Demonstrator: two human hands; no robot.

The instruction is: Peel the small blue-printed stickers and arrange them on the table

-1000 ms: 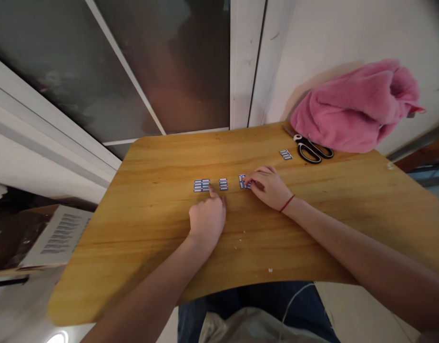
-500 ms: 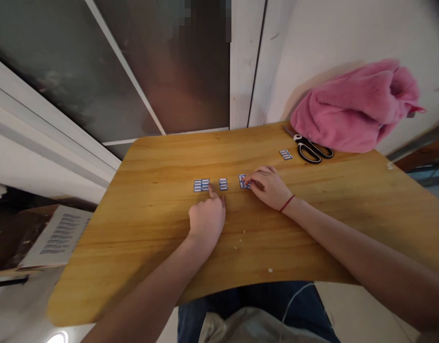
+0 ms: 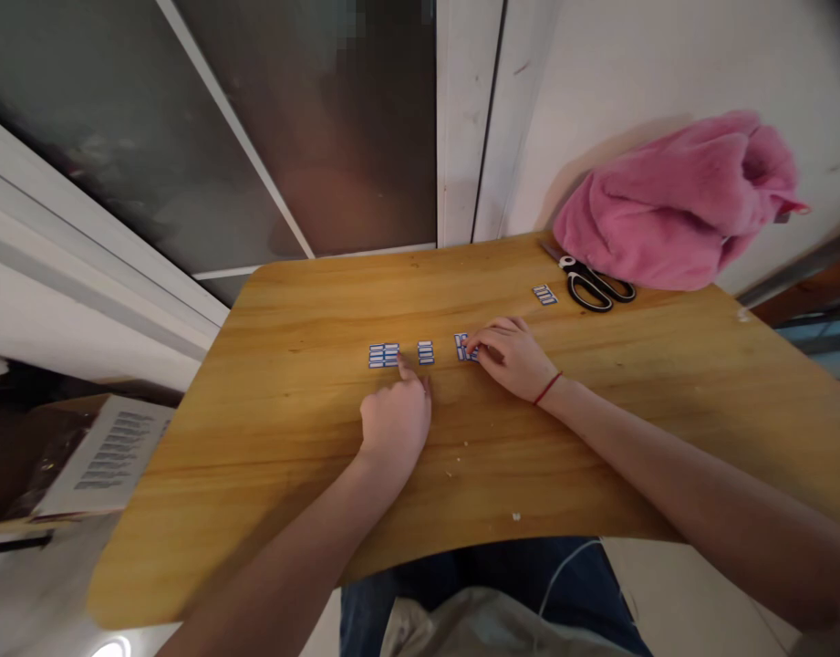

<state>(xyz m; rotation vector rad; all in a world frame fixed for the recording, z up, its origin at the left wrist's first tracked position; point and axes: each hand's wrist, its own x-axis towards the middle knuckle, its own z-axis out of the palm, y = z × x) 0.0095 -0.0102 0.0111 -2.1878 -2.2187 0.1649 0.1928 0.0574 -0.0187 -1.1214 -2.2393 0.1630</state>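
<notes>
Several small pieces of blue-edged white sticker labels lie flat in a row on the table. My left hand has its index finger stretched out, the tip touching the right edge of the left label piece; its other fingers are curled. A narrow label piece lies just right of that fingertip, apart from both hands. My right hand, a red string round its wrist, has bent fingers closed over the right label piece and hides part of it. How the thumb grips is hidden.
Farther back on the wooden table lies another label piece, beside black-handled scissors. A pink plush cloth bundle rests against the wall at the back right. White crumbs dot the tabletop. A cardboard box stands left of the table.
The whole view has shifted very slightly. Both hands and the label pieces keep their places relative to each other.
</notes>
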